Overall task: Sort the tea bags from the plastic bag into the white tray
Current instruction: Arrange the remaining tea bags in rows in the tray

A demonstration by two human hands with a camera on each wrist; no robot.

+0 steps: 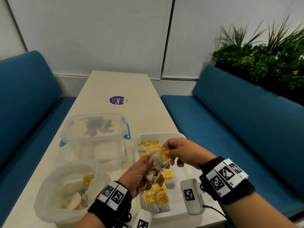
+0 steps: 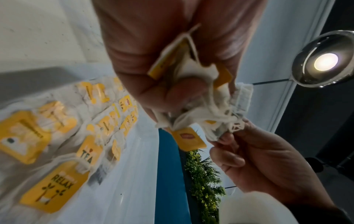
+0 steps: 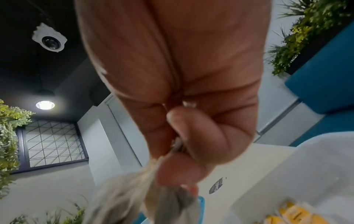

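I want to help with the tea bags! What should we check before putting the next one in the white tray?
1. Left hand grips the bunch of tea bags: ok.
2. Right hand pinches one tea bag: ok.
3. That bag free of the bunch: cannot tell, the strings look tangled.
4. Bare space in the white tray: ok.
5. Plastic bag emptied: not ok.

Even, soft indoor light covers my head view; edges bow from wide-angle distortion. A ceiling lamp flares in my left-wrist view, a second lamp glows in my right. Both wrist views are soft and motion-blurred near my fingers.
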